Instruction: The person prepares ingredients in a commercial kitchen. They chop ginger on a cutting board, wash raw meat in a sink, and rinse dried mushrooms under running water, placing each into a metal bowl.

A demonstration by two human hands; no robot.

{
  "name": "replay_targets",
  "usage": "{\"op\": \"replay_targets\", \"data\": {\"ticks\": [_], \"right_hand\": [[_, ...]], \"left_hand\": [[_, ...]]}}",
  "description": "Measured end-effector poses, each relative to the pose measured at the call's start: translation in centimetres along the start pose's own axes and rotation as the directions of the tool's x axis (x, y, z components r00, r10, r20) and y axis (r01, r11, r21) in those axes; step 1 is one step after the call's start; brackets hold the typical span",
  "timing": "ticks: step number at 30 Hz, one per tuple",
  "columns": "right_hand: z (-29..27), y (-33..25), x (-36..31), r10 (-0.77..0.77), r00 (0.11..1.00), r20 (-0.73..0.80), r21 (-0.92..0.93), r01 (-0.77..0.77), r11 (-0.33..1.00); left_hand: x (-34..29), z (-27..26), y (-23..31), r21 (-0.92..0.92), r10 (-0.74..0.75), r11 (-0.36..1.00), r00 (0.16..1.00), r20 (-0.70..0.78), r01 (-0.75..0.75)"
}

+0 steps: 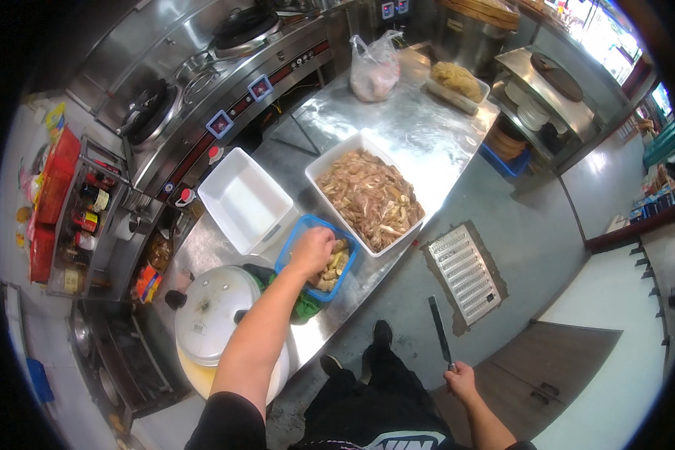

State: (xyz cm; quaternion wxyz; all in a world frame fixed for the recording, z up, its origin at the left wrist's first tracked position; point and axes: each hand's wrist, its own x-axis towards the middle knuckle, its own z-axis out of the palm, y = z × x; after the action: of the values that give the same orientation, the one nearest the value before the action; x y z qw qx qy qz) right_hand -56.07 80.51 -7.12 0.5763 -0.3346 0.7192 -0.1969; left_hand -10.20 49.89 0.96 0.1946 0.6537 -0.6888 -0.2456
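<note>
My left hand (315,249) reaches into a blue plastic basket (321,294) that holds knobs of ginger (336,262). Its fingers curl down at the basket's left side, and whatever they grip is hidden under the hand. Out over the floor on the right, my right hand (461,379) is closed round the handle of a kitchen knife (439,330), whose dark blade points away from me. Beside the basket stands a white tub (330,166) full of sliced, pale brown meat (371,199). An empty white tub (241,201) sits on the basket's other side.
The steel table (435,161) also bears a tied plastic bag (375,71), a tub of yellowish food (456,79) and, near my left arm, a lidded pot (216,307). Stoves (232,82) line the far left. A drain grate (465,274) lies in the floor at right.
</note>
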Motion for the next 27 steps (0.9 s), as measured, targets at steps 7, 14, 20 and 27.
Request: {"op": "replay_targets", "data": {"ticks": [7, 14, 20, 27], "right_hand": [[-0.4, 0.3, 0.3, 0.033, 0.999, 0.024, 0.013, -0.033, 0.999], [-0.5, 0.0, 0.1, 0.023, 1.000, 0.012, -0.015, -0.023, 1.000], [-1.6, 1.0, -0.6, 0.058, 0.998, 0.004, -0.094, -0.058, 0.994], [-2.6, -2.3, 0.6, -0.132, 0.953, 0.273, -0.213, 0.194, 0.958]], "left_hand": [[-0.1, -1.0, 1.1, 0.006, -0.062, 0.998, 0.991, 0.117, 0.062], [0.8, 0.0, 2.9, 0.116, -0.066, 0.992, 0.976, 0.207, 0.042], [-0.7, -1.8, 1.8, -0.757, -0.341, 0.454, 0.876, 0.340, 0.470], [-11.0, -8.2, 1.9, -0.943, -0.209, -0.188, 0.927, 0.313, 0.276]]}}
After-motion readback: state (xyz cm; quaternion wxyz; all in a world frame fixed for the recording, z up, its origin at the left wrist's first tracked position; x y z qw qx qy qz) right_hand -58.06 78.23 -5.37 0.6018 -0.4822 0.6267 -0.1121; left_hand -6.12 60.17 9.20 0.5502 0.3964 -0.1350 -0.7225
